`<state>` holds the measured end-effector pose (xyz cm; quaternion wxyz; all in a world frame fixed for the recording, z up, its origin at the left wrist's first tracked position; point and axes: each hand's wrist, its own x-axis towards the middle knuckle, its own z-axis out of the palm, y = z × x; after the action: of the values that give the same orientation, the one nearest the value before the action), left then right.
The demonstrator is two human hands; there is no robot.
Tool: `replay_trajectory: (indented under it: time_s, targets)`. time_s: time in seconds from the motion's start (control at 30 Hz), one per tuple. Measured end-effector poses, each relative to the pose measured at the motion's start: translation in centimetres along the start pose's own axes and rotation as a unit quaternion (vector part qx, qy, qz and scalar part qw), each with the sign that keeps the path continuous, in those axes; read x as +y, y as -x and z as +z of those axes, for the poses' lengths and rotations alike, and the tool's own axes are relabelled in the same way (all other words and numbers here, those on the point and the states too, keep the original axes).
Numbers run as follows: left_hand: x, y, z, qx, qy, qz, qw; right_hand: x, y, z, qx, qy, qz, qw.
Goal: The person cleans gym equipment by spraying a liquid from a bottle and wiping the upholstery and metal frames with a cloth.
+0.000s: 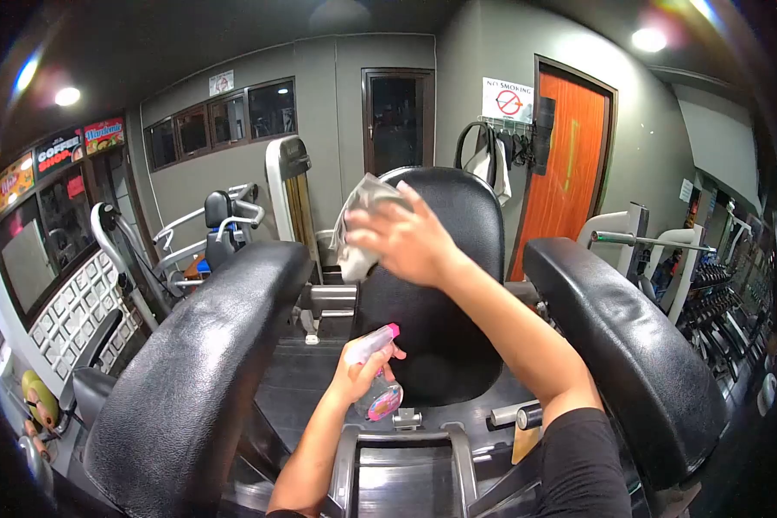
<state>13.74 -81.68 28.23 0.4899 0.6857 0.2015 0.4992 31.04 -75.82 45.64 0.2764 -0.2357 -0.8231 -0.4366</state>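
Observation:
My left hand (pixel 364 369) is wrapped round the neck of a clear spray bottle (pixel 383 402) with a pink nozzle and a colourful label. It is low in front of the black padded backrest (pixel 445 345). Higher up, my right hand (pixel 399 238) holds a greyish cloth (pixel 358 255) under its fingers, near the backrest's upper left edge. Part of the cloth hangs past that edge. Whether the cloth presses on the pad is not clear.
Black arm pads flank me, the left pad (pixel 203 345) and the right pad (pixel 626 341). A metal frame (pixel 406 439) lies below. Behind are a weight machine (pixel 283 173), an orange door (pixel 565 155), and a dumbbell rack (pixel 708 298) at the right.

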Motion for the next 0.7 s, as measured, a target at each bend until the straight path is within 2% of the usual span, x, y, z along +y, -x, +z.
replay_trajectory:
  time_s: [0.07, 0.1, 0.17, 0.2, 0.27, 0.3, 0.37, 0.43, 0.5, 0.53, 0.57, 0.63, 0.7]
  targets:
    - [-0.1, -0.1, 0.1, -0.001, -0.003, 0.009, 1.0, 2.3, -1.2, 0.2, 0.027, 0.056, 0.073, 0.995]
    - [0.0, -0.1, 0.0, -0.005, -0.008, 0.022, 1.0, 3.8, -2.0, 0.4, 0.075, 0.098, 0.129, 0.984]
    - [0.3, 0.1, 0.2, 0.002, -0.009, 0.021, 1.0, 6.3, -3.5, -1.5, -0.04, 0.0, 0.328, 0.944]
    - [0.3, 0.2, 0.2, 0.004, -0.016, 0.029, 0.999, 6.0, -3.3, -1.3, -0.042, 0.0, 0.332, 0.942]
    - [0.1, 0.2, 0.1, 0.004, -0.022, 0.043, 0.999, 5.4, -3.1, -1.1, 0.008, 0.032, 0.288, 0.957]
    - [-0.3, 0.3, 0.0, 0.006, -0.027, 0.044, 0.999, 4.9, -2.3, -0.3, 0.056, 0.071, 0.214, 0.973]
    - [-0.1, 0.2, 0.2, 0.012, -0.012, 0.035, 0.999, 3.1, -1.6, -0.8, 0.076, 0.057, 0.086, 0.992]
    - [-0.3, 0.2, 0.3, 0.018, 0.009, 0.02, 1.0, 1.0, -0.8, -0.2, 0.013, 0.02, -0.046, 0.999]
    - [0.1, 0.1, 0.6, 0.014, 0.021, 0.016, 1.0, 0.9, -0.7, -0.1, 0.01, 0.012, -0.044, 0.999]
    - [0.1, 0.1, 0.6, 0.015, 0.027, 0.023, 0.999, 1.6, -1.4, -0.1, 0.006, 0.002, -0.019, 1.0]
    - [0.0, 0.2, 0.4, 0.017, 0.035, 0.029, 0.999, 2.3, -2.1, -0.1, 0.041, 0.017, 0.019, 0.999]
    - [-0.5, 0.3, 0.3, 0.012, 0.027, 0.022, 0.999, 5.3, -4.4, -0.5, -0.075, -0.008, 0.165, 0.983]
    - [-0.6, 0.4, 0.7, 0.046, 0.025, 0.048, 0.998, 7.2, -5.7, -3.3, -0.176, -0.124, 0.341, 0.915]
